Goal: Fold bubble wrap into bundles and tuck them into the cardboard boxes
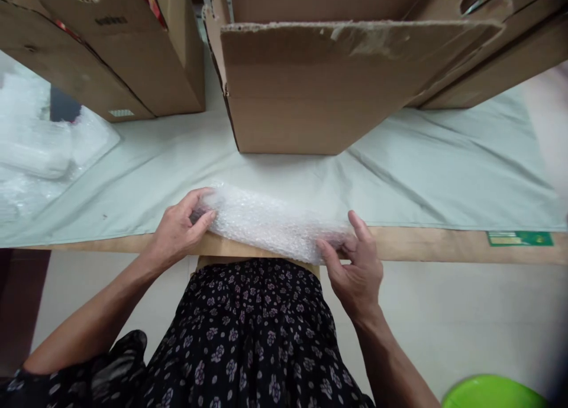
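Note:
A long, flattish piece of bubble wrap [266, 221] lies slanted at the front edge of the table, its left end farther from me. My left hand [184, 223] grips its left end, thumb on top and fingers behind. At the other end, my right hand [355, 260] pinches the wrap between thumb and fingers, with the index finger raised. Whether anything is rolled inside the bubble wrap cannot be made out.
An open cardboard box [302, 94] stands just beyond the wrap. More cartons stand at left [128, 58] and right [483, 70]. Bubble-wrapped packages [39, 141] are piled at far left. A pale green cloth [426, 177] covers the table; a green basin [492, 393] is below right.

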`<move>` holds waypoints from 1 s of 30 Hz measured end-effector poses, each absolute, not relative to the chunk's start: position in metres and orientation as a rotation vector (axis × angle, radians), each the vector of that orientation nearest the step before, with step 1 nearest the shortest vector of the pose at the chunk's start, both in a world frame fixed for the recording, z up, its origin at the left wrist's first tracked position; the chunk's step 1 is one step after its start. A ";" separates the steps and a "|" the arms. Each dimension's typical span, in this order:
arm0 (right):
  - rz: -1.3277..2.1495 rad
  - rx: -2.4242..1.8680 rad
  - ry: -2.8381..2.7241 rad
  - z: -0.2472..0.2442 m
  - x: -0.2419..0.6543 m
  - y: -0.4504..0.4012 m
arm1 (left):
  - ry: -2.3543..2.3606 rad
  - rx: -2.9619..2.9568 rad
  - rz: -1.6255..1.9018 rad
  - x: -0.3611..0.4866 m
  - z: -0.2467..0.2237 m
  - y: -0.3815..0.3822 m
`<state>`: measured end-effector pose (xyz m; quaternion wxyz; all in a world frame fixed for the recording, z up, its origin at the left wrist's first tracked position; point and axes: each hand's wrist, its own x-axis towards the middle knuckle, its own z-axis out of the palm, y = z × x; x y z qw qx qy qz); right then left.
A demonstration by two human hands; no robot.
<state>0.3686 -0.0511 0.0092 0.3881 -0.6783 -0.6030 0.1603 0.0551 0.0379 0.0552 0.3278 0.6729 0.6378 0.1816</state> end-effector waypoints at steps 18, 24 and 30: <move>-0.107 -1.781 -1.913 0.011 0.378 -0.050 | 1.837 2.367 0.105 0.063 0.048 0.049; -0.013 -1.891 -1.986 0.007 0.382 -0.030 | 1.784 2.336 -0.104 0.062 0.062 0.069; 0.127 -1.683 -1.904 0.004 0.372 -0.025 | 1.727 2.169 -0.111 0.062 0.059 0.077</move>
